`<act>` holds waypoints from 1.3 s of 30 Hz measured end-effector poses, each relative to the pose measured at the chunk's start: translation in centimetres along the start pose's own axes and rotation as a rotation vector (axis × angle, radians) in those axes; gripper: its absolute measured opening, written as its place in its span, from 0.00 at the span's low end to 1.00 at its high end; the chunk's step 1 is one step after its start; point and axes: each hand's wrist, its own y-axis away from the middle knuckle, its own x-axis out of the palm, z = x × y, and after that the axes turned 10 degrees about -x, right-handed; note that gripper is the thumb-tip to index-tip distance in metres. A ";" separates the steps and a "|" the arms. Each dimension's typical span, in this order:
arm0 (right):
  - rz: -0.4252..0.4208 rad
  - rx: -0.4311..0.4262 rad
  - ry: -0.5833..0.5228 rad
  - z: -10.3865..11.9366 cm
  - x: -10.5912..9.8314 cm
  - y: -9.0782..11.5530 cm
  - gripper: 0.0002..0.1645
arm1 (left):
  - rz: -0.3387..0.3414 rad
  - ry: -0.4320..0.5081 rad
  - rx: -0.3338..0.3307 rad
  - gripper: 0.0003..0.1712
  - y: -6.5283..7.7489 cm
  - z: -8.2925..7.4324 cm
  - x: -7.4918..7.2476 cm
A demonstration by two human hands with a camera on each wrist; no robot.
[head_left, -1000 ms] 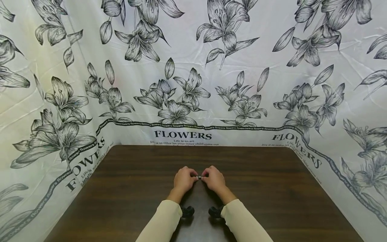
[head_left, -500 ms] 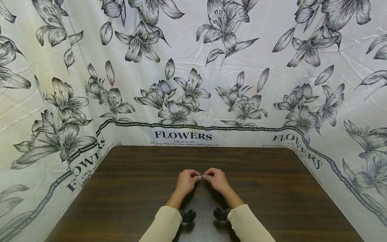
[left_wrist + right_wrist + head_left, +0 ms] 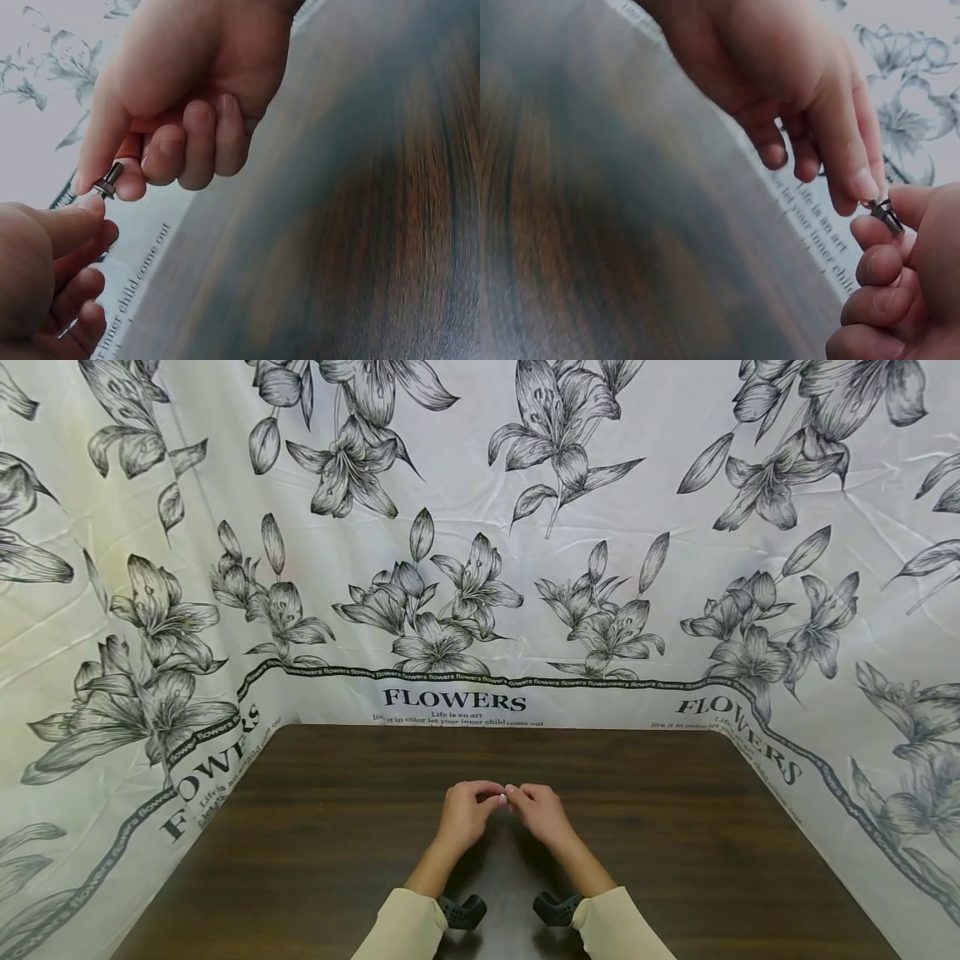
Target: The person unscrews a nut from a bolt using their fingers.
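Observation:
A small dark metal bolt (image 3: 114, 172) with a threaded shank and a wider collar stands between both hands' fingertips. In the head view, my left hand (image 3: 462, 812) and right hand (image 3: 542, 812) meet above the middle of the table, hiding most of the bolt. The left hand (image 3: 780, 67) pinches the collar end between thumb and forefinger, its other fingers curled. Around the threaded side, the right hand (image 3: 195, 67) has its thumb and forefinger, its remaining fingers curled too. The shank points toward the right hand. A tiny bright spot shows between the left hand's curled fingers.
The dark wood-grain table (image 3: 360, 860) spreads beneath both arms. A white cloth (image 3: 480, 610) printed with flowers and lettering hangs behind and along the sides. Black wrist devices (image 3: 463, 912) sit under the cream sleeves (image 3: 405, 927).
Both hands have shifted slightly right, then closer together, their fingertips now overlapping. The bolt, earlier visible in the gap between them, is now mostly covered in the head view.

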 end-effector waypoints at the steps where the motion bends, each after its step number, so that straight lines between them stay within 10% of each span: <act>1: 0.001 -0.002 -0.026 0.2 -0.1 0.1 0.27 | -0.005 0.017 0.001 0.04 0.1 -0.2 -0.1; 39: -0.023 -0.105 -0.244 5.7 -1.1 2.3 0.14 | -0.042 0.274 -0.060 0.05 2.0 -1.7 -1.1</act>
